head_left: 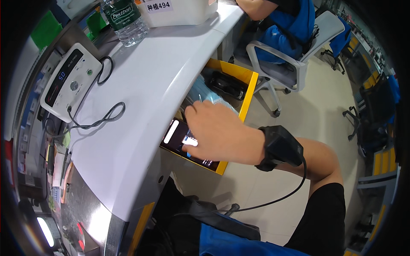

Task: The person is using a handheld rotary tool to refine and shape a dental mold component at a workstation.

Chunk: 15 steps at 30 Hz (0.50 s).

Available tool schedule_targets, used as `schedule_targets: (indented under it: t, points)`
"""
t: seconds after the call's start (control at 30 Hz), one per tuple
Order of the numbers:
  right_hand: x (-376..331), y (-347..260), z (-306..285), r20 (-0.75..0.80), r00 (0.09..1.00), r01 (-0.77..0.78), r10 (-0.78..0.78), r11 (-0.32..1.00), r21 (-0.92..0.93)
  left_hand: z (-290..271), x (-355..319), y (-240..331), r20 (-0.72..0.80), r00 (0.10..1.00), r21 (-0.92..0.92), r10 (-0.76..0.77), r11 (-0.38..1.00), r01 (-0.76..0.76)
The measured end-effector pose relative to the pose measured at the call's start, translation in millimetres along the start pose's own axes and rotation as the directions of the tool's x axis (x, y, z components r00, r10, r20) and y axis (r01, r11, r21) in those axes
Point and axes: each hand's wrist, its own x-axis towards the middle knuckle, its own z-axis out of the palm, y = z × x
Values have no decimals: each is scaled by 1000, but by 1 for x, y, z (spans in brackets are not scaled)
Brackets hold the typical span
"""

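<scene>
My right hand [218, 132] reaches from the right into an open yellow drawer [251, 91] below the white table edge. A smartphone [171, 135] with a lit, mostly dark screen lies at the drawer's near end, partly covered by the hand. My fingers are bent down past the phone's far side, and my thumb rests over its screen. The fingertips are hidden. Farther back in the drawer are a light blue plastic-wrapped thing [205, 93] and a glossy black object [228, 85]. My left hand is out of view.
On the white tabletop [141, 81] stand a white control box [70, 83] with a grey cable, a water bottle [126, 21] and a white bin [179, 13]. A black device [282, 147] with a cable sits on my right wrist. Beyond is a person on a grey chair [294, 64].
</scene>
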Motion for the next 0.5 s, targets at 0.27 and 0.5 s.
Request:
schedule_targets:
  t: [0.27, 0.5]
  points:
    - [16, -18, 14, 223, 974, -26, 48, 995, -98, 1, 0, -4, -17, 1000, 22, -10, 1000, 11]
    - [13, -13, 25, 160, 985, -72, 71, 997, 4, -3, -9, -18, -45, 996, 54, -83, 995, 86]
